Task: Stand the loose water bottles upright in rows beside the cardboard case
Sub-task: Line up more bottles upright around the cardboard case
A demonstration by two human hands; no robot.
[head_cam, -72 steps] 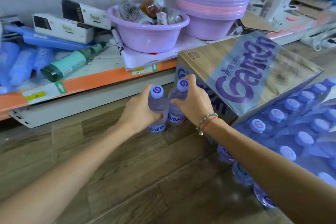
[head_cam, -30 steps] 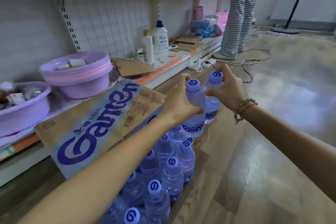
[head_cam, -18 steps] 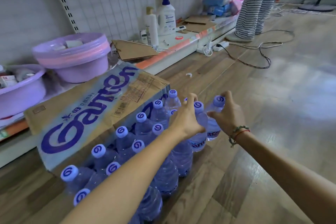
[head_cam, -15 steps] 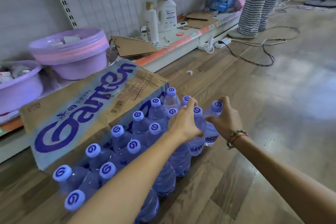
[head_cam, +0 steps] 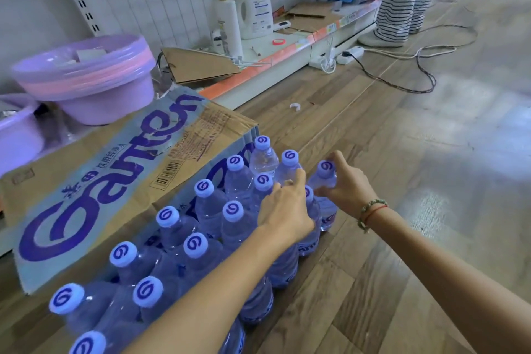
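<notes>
Two water bottles are being set down at the far end of the rows, a little right of the middle of the frame. The right hand (head_cam: pixel 346 190) wraps around the neck of the outer bottle (head_cam: pixel 327 198), just under its cap, and this bottle stands almost straight up with its bottom on or very near the wood floor (head_cam: pixel 402 267). The left hand (head_cam: pixel 284 211) wraps around the bottle next to it (head_cam: pixel 309 234), covering most of its top, so only a bit of cap and the label lower down show. Both hands are closed on their bottles, fingers curled round the front and thumbs behind. Each bottle points up and down, with the hand on its top part, so I think all that is left is to let go and lift the hands away. Both arms reach in from the bottom of the frame, the left one crossing over the rows of standing bottles (head_cam: pixel 198 247). These rows run from the lower left toward the middle, right against the side of the cardboard case (head_cam: pixel 115 169). Behind the case, at the upper left, purple tubs (head_cam: pixel 86 77) sit on a low shelf (head_cam: pixel 287 49).
</notes>
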